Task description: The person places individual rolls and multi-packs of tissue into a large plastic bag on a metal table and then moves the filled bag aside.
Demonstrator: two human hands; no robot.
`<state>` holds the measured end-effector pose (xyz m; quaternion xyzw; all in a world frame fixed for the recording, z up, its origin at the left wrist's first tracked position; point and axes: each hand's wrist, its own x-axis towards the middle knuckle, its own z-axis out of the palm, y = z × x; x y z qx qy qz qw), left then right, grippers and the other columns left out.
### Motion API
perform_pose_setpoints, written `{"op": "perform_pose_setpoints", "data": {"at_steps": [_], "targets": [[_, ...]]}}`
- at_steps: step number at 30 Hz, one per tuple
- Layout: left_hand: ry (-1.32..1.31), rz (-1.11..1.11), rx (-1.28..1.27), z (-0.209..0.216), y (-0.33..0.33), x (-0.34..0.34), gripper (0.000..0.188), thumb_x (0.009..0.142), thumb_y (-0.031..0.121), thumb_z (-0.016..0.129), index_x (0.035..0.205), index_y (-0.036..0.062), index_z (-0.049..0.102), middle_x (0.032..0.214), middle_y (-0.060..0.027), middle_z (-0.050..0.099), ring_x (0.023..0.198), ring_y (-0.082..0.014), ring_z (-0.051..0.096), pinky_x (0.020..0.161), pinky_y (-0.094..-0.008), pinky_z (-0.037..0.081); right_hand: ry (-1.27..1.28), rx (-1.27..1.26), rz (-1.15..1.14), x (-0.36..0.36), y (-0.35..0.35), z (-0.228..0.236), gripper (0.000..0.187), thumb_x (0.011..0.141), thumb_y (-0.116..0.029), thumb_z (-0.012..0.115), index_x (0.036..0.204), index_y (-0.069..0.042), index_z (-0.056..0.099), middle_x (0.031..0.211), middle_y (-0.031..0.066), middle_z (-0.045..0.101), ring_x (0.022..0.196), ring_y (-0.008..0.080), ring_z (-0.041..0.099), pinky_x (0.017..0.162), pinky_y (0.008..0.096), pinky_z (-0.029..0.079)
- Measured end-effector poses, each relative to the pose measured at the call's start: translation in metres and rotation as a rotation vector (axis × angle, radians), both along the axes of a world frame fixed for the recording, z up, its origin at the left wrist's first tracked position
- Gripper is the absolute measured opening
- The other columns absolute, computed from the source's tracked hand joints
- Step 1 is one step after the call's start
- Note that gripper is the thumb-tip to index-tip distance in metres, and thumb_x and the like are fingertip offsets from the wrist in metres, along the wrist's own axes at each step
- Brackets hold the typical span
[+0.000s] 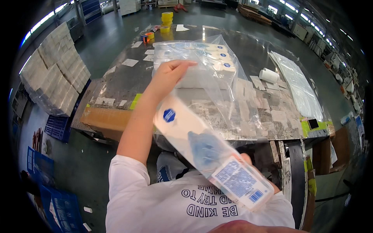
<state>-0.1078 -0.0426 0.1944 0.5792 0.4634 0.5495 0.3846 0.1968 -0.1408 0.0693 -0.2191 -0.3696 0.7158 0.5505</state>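
A large clear plastic bag [217, 83] lies on the table in front of me. Several white-and-blue wrapped packs [221, 55] are stacked in a row in its far part. My left hand [173, 73] is closed on the bag's near side, fingers pinched at the film. Across my body slants another long white-and-blue wrapped pack [202, 147], with a round blue mark at its upper end and a label with a barcode at its lower end. My right hand [250, 161] grips that pack near its lower end; most of its fingers are hidden behind the pack.
A pile of flat clear bags [297, 83] lies on the table's right side, beside a white roll [269, 75]. Yellow tape rolls [166, 21] stand at the far left edge. Tall wrapped stacks [52, 73] rest on a blue pallet [58, 128] to the left.
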Motion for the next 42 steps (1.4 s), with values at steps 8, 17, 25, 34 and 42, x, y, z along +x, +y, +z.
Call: {"op": "perform_pose_setpoints", "data": {"at_steps": [8,17,25,34,42], "targets": [[0.357,-0.072,0.398,-0.005,-0.077,-0.026,0.027,0.097,0.021,0.057,0.107,-0.0001,0.071,0.07,0.0034,0.044,0.067,-0.0091,0.041,0.064,-0.0261,0.036,0.204,-0.099,0.048,-0.033,0.018,-0.006,0.039,0.093,-0.03,0.051,0.123,-0.005,0.051,0.118,0.0131,0.06,0.105,0.0271,0.061,0.085,0.0401,0.053],[0.303,-0.075,0.354,-0.027,-0.077,0.013,0.025,0.096,0.019,0.057,0.108,0.0007,0.07,0.082,-0.0039,0.065,0.072,-0.0112,0.052,0.066,-0.0239,0.039,0.294,-0.455,0.522,-0.116,0.126,-0.038,0.04,0.099,-0.022,0.048,0.132,-0.001,0.042,0.129,0.0203,0.054,0.122,0.0317,0.051,0.094,0.0401,0.049],[0.322,0.35,0.37,-0.047,-0.109,0.006,0.018,0.089,0.007,0.058,0.1,0.0011,0.07,0.079,-0.0056,0.06,0.068,-0.0164,0.052,0.064,-0.0268,0.042,-1.142,0.62,0.104,-0.101,0.152,-0.032,0.044,0.089,-0.025,0.06,0.129,-0.009,0.051,0.128,0.0165,0.056,0.119,0.0335,0.053,0.095,0.0465,0.046],[0.606,-0.229,0.778,-0.089,-0.069,0.111,0.017,0.079,0.01,0.062,0.094,0.0069,0.068,0.093,-0.0129,0.063,0.087,-0.0318,0.06,0.081,-0.0435,0.049,-1.511,1.146,0.235,-0.079,0.09,-0.072,0.048,0.09,-0.031,0.058,0.132,-0.008,0.053,0.139,0.0162,0.048,0.132,0.0336,0.041,0.105,0.046,0.037],[1.014,0.075,0.407,-0.205,0.072,0.067,0.03,0.082,0.01,0.058,0.112,0.0071,0.064,0.112,-0.0137,0.062,0.112,-0.0334,0.053,0.095,-0.0456,0.042,-0.657,0.306,0.986,0.069,0.164,0.004,0.043,0.093,-0.029,0.062,0.122,0.003,0.058,0.117,0.0165,0.065,0.107,0.0234,0.063,0.094,0.034,0.048]]}}
